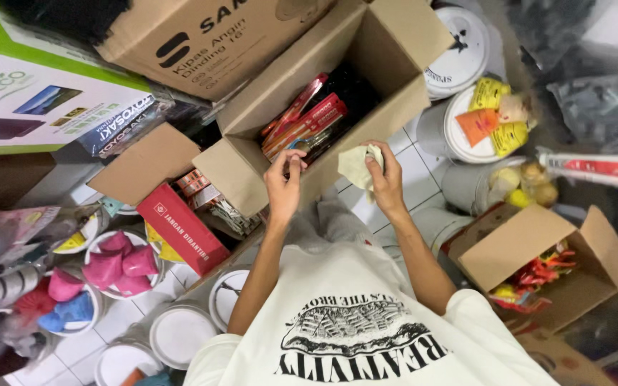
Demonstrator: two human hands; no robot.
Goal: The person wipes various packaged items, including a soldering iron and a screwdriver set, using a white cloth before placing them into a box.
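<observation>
An open cardboard box (388,43) stands in front of me, with several red packs (307,121) inside it. My left hand (284,184) is at the box's front rim, its fingertips pinched together on the cardboard edge next to the red packs. My right hand (386,180) is just to the right, outside the front wall, closed on a crumpled pale yellow cloth (355,166). Both forearms reach out from my white printed shirt (352,329).
Around me are a larger brown carton (202,43) at the top, a red flat box (180,227), white tubs with pink and blue items (119,268), white lidded buckets (179,334), a bucket with yellow and orange packets (491,118), and a small open carton of snacks (538,264).
</observation>
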